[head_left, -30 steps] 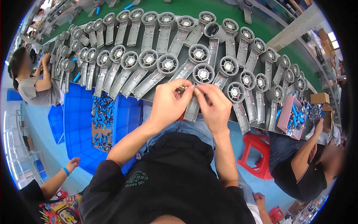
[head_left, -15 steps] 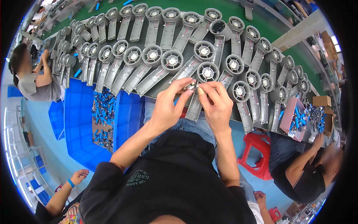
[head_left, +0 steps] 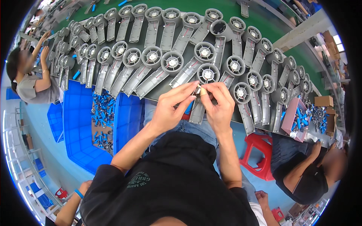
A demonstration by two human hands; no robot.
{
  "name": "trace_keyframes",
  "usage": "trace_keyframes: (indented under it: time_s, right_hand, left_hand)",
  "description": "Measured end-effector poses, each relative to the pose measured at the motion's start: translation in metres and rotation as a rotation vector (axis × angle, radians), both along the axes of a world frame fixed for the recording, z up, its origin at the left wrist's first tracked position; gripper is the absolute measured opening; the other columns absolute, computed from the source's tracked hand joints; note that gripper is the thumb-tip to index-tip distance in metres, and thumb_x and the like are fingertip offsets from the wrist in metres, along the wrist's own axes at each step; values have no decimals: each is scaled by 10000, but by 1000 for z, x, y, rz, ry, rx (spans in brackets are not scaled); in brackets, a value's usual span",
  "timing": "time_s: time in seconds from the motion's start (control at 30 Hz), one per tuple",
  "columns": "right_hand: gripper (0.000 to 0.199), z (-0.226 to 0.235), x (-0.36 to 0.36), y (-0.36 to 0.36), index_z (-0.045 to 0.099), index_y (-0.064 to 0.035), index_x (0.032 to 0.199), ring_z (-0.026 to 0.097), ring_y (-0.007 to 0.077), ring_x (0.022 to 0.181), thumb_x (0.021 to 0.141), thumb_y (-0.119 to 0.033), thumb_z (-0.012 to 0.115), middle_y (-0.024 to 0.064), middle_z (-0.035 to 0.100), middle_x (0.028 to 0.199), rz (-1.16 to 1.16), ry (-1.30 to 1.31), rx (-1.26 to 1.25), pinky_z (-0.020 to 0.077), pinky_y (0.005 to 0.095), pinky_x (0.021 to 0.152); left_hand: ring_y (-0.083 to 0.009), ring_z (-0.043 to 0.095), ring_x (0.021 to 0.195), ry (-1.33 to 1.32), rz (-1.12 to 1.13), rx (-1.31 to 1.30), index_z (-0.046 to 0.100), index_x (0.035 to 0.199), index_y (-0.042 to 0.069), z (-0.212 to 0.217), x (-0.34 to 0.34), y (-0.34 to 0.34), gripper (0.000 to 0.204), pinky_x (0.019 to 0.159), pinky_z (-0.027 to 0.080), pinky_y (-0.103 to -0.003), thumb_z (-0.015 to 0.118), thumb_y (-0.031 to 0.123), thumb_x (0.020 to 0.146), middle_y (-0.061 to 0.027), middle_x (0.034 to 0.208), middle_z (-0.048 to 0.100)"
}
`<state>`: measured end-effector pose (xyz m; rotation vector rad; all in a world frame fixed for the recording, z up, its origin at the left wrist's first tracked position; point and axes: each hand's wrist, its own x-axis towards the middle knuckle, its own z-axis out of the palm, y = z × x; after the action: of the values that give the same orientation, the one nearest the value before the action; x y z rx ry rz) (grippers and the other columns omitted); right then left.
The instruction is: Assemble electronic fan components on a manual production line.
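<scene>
My left hand (head_left: 175, 107) pinches a small circuit board (head_left: 196, 90) between thumb and fingertips. Beneath those fingers a bit of blue shows, likely a battery cell (head_left: 189, 108), mostly hidden. My right hand (head_left: 218, 104) is closed in a pinch on a tiny white connector (head_left: 201, 87), right against the board. Whether the two parts are joined is too small to tell. Just under both hands lies a grey fan housing (head_left: 208, 73) with a round white-centred fan and an open handle shell (head_left: 196, 113) pointing toward me.
Rows of similar grey fan housings (head_left: 152, 56) cover the bench. At left stands a blue bin (head_left: 81, 139) near blue batteries with wires (head_left: 103, 109). A pink box (head_left: 290, 122) of batteries sits right, near a red stool (head_left: 258, 156). Co-workers sit on both sides.
The board in my left hand has turned and come up to my right fingertips. The co-worker at far left has raised their arms; the wristbanded arm at lower left has shifted.
</scene>
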<state>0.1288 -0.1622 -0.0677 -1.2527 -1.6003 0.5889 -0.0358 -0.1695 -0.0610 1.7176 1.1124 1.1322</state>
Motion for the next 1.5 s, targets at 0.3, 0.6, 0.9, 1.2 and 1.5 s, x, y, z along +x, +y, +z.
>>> trace_keyframes:
  time_s: [0.3,0.6,0.9,1.2,1.5]
  right_hand:
    - [137,0,8,5,695,13,894,586,102,662,771,22,754,63,635,865,47,-23,87,477,224,564]
    - [182,-5,11,15,649,0,874,616,178,676,725,42,745,77,630,855,139,-189,255,507,286,580]
    - [181,1,15,19,663,-9,893,614,205,698,746,-10,769,80,629,850,118,-266,308,506,310,612]
    - [236,24,2,-59,674,25,824,459,81,470,900,-196,700,36,526,528,-65,-200,-580,367,285,454]
    - [126,117,7,-16,667,-33,830,393,5,467,925,-116,656,-78,497,568,-206,106,-489,259,190,424]
  left_hand:
    - [-221,644,1084,16,-81,15,613,1261,-12,-5,-7,5,342,894,512,-302,573,-23,922,-152,1230,651]
    - [-148,607,829,-133,-138,-142,585,1286,-28,-1,-9,6,334,762,504,-280,498,-30,963,-120,1007,638]
    - [-129,576,750,-126,-139,-137,597,1262,-38,-1,-5,11,321,692,482,-262,493,-40,958,-105,985,631]
    - [-181,623,761,-81,-26,-46,625,1219,-14,7,-1,3,291,700,493,-303,513,10,952,-134,940,670]
    - [-128,638,702,-369,132,51,620,1165,-12,92,2,81,244,604,482,-270,476,114,1014,-91,920,667]
